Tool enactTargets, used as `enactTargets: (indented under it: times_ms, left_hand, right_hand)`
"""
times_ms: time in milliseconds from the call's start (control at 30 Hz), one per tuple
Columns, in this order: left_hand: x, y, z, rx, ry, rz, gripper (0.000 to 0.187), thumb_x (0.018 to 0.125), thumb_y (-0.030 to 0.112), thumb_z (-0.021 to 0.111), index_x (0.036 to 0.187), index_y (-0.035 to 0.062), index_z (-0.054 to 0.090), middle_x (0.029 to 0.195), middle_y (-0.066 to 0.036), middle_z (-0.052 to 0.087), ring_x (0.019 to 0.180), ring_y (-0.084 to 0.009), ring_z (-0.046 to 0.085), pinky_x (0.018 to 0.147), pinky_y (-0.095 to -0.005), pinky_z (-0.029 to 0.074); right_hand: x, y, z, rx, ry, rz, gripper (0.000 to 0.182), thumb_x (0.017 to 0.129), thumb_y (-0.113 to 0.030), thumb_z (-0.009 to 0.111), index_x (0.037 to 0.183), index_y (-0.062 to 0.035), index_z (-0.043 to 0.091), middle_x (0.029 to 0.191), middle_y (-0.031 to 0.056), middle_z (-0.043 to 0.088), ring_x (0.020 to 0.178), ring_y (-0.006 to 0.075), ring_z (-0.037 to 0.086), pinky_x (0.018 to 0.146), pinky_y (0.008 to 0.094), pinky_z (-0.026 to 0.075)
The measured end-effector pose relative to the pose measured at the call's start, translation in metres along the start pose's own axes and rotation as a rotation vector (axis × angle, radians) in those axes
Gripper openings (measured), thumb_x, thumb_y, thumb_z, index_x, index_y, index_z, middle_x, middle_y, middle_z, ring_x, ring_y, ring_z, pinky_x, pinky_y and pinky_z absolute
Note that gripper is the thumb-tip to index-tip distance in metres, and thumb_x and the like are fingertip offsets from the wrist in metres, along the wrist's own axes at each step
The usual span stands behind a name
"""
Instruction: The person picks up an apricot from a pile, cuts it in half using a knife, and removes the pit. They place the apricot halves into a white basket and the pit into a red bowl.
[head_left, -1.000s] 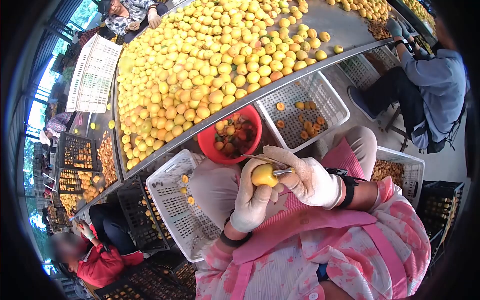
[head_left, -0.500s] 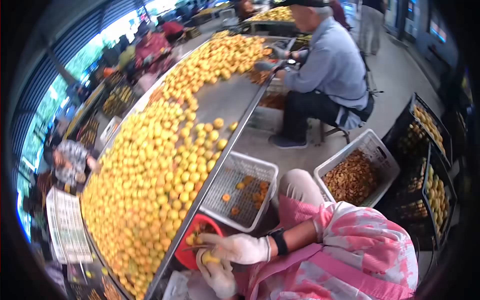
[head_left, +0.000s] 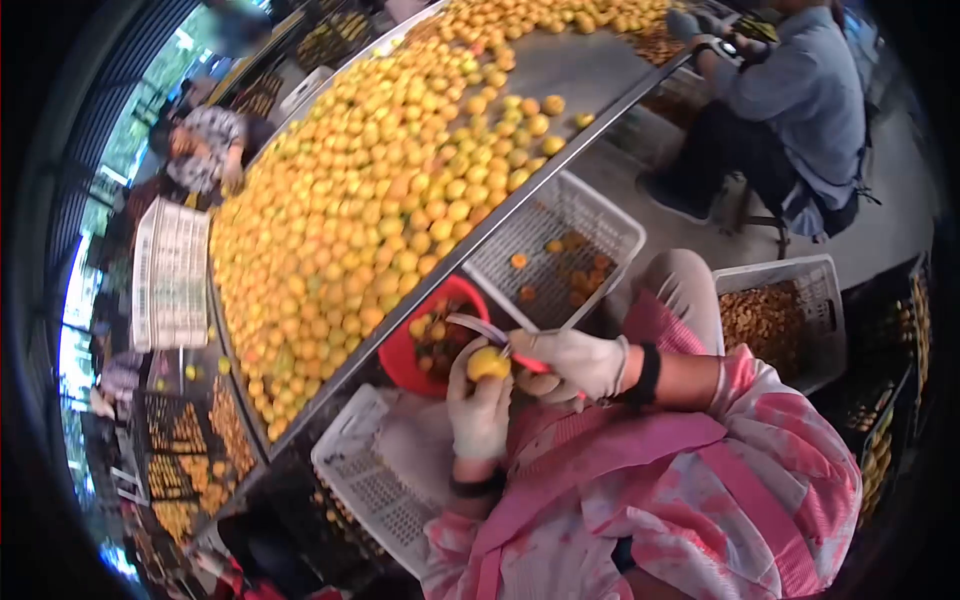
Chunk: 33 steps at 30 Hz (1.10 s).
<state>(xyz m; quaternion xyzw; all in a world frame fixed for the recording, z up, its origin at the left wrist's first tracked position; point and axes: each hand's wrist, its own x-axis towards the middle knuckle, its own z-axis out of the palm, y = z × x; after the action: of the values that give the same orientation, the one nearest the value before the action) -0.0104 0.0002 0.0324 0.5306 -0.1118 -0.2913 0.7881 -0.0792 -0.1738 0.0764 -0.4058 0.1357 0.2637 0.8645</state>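
Note:
My left hand (head_left: 478,418), in a white glove, has its fingers wrapped round a round yellow fruit (head_left: 488,364). Gloved likewise, my right hand (head_left: 580,362) grips a knife (head_left: 478,324) with a curved blade and a reddish handle. The blade is close to the top of the fruit; whether it touches cannot be made out. Just behind both hands stands a red bucket (head_left: 392,358) with dark and yellow bits in it. A white crate (head_left: 625,232) beyond it holds several orange cut pieces (head_left: 580,280).
A metal-edged table (head_left: 575,65) bears a large heap of yellow fruit (head_left: 350,230). Another white crate (head_left: 345,425) lies at my left, and a crate of brown pieces (head_left: 760,315) at my right. Black crates (head_left: 885,400) stand farther right. A seated person (head_left: 800,90) works at the table.
The view has turned, so the table and crates appear shifted right and the left-hand crate shows more. My hands appear higher and farther right, with the yellow fruit now plainly visible in the left.

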Motion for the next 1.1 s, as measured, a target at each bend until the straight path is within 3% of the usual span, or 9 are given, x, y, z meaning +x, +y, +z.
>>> enactTargets:
  times_ms: [100,200,267,333,367,467,800,967,1100]
  left_hand:
    - [-0.003,-0.007,-0.016,0.029,0.027,0.115,0.045,0.088,0.010,0.068,0.129,0.0050,0.049,0.114,-0.006,0.058,0.092,-0.0106,0.058,0.079,-0.0221,0.049]
    - [-0.003,-0.007,-0.027,-0.521,-0.088,-0.101,0.055,0.085,0.021,0.074,0.132,0.0069,0.049,0.114,-0.003,0.060,0.090,-0.0082,0.059,0.077,-0.0202,0.048]
    - [-0.007,-0.009,-0.034,-0.520,-0.095,-0.164,0.063,0.083,0.029,0.076,0.134,0.0075,0.047,0.115,-0.004,0.061,0.091,-0.0101,0.060,0.078,-0.0211,0.049]
    - [-0.007,-0.010,-0.035,-0.540,-0.084,-0.161,0.064,0.082,0.030,0.076,0.135,0.0072,0.047,0.116,-0.004,0.061,0.092,-0.0101,0.060,0.080,-0.0212,0.049]
    - [-0.006,-0.010,-0.034,-0.556,-0.076,-0.156,0.064,0.082,0.030,0.075,0.135,0.0069,0.046,0.116,-0.004,0.061,0.093,-0.0101,0.060,0.081,-0.0213,0.049]
    - [-0.008,-0.003,-0.024,-0.537,-0.077,-0.143,0.063,0.084,0.029,0.074,0.136,0.0059,0.045,0.117,-0.004,0.061,0.095,-0.0099,0.059,0.083,-0.0209,0.049]
    - [-0.011,-0.002,-0.025,-0.501,-0.099,-0.098,0.060,0.086,0.022,0.073,0.135,0.0042,0.045,0.115,-0.004,0.062,0.097,-0.0100,0.060,0.089,-0.0216,0.050]
    - [-0.015,0.004,-0.023,-0.063,-0.082,-0.081,0.068,0.081,0.028,0.078,0.136,0.0029,0.045,0.109,-0.002,0.062,0.094,-0.0079,0.059,0.072,-0.0192,0.050]
    - [-0.014,0.008,-0.009,-0.097,-0.048,-0.037,0.072,0.080,0.030,0.079,0.136,0.0015,0.044,0.108,-0.001,0.060,0.090,-0.0058,0.057,0.066,-0.0181,0.047]
  right_hand:
    - [0.000,0.005,0.005,-0.085,0.097,-0.140,0.048,0.102,-0.049,0.035,0.132,-0.0117,0.044,0.062,-0.0038,0.043,0.041,0.0043,0.035,0.034,0.0217,0.035]
    - [0.006,0.014,0.001,-0.322,0.092,-0.351,0.054,0.102,-0.038,0.044,0.146,-0.0081,0.032,0.069,-0.0050,0.044,0.053,0.0008,0.040,0.048,0.0178,0.037]
    - [0.019,0.030,-0.010,-0.454,0.098,-0.417,0.059,0.101,-0.033,0.049,0.148,-0.0051,0.029,0.077,0.0018,0.056,0.060,0.0098,0.055,0.056,0.0226,0.044]
    - [0.024,0.035,-0.009,-1.033,0.242,-0.834,0.059,0.099,-0.032,0.051,0.146,-0.0039,0.030,0.094,0.0127,0.066,0.073,0.0272,0.066,0.064,0.0317,0.050]
    - [0.017,0.031,-0.006,-1.066,0.252,-0.679,0.060,0.099,-0.034,0.050,0.146,-0.0036,0.030,0.105,0.0201,0.064,0.088,0.0394,0.065,0.071,0.0393,0.052]
    - [0.012,0.028,0.004,-1.129,0.289,-0.641,0.061,0.099,-0.036,0.050,0.145,-0.0003,0.032,0.111,0.0184,0.065,0.091,0.0312,0.067,0.078,0.0346,0.052]
    - [0.002,0.024,0.017,-1.376,0.421,-0.568,0.058,0.098,-0.035,0.051,0.142,-0.0021,0.035,0.084,0.0202,0.066,0.071,0.0380,0.065,0.062,0.0424,0.052]
    - [0.000,0.025,0.022,-1.411,0.438,-0.652,0.057,0.097,-0.031,0.053,0.142,-0.0020,0.035,0.080,0.0193,0.065,0.069,0.0368,0.065,0.060,0.0413,0.052]
    - [0.004,0.028,0.019,-1.369,0.427,-0.752,0.058,0.096,-0.027,0.055,0.143,0.0003,0.034,0.079,0.0193,0.065,0.068,0.0364,0.065,0.059,0.0400,0.052]
